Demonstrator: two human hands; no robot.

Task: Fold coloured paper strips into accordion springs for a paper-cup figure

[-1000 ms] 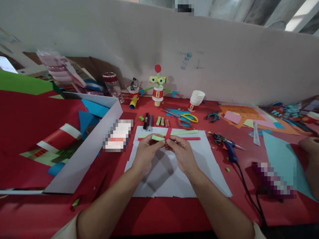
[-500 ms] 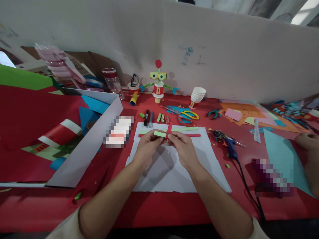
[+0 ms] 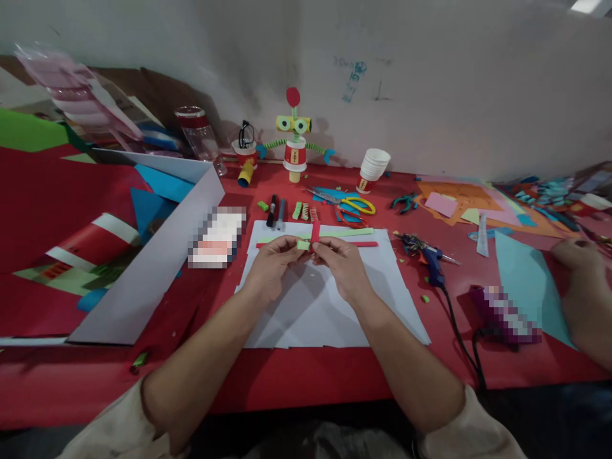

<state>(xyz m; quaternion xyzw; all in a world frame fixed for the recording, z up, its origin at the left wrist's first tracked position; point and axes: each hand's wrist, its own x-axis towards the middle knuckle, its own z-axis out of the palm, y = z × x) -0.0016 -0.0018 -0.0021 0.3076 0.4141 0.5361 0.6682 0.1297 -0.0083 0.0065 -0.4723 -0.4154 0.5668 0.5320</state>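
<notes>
Over the stack of white paper [image 3: 329, 319], my left hand [image 3: 268, 268] pinches a light green paper strip [image 3: 303, 245]. The fingers of my right hand [image 3: 347, 264] are closed on a red paper strip [image 3: 316, 231] that points away from me. Green and red meet at a crossing between my fingertips; the underside of that join is hidden. Beyond my hands, a long green band [image 3: 358, 233] and a long red band [image 3: 369, 244] run sideways. Both seem to pass behind my fingers, so I cannot tell whether they connect to the held strips.
Markers [image 3: 271, 211], folded paper springs [image 3: 297, 210] and scissors [image 3: 356, 204] lie behind the paper. A paper-cup robot figure [image 3: 295, 154] stands near the wall. To the right are a glue gun [image 3: 433, 264] and another person's arm [image 3: 588, 287]. A white-walled box [image 3: 157, 255] is at left.
The green piece between my fingertips shows shorter than before. Both hands stay pinched together at the strips. The whole view has shifted slightly, tilting downward.
</notes>
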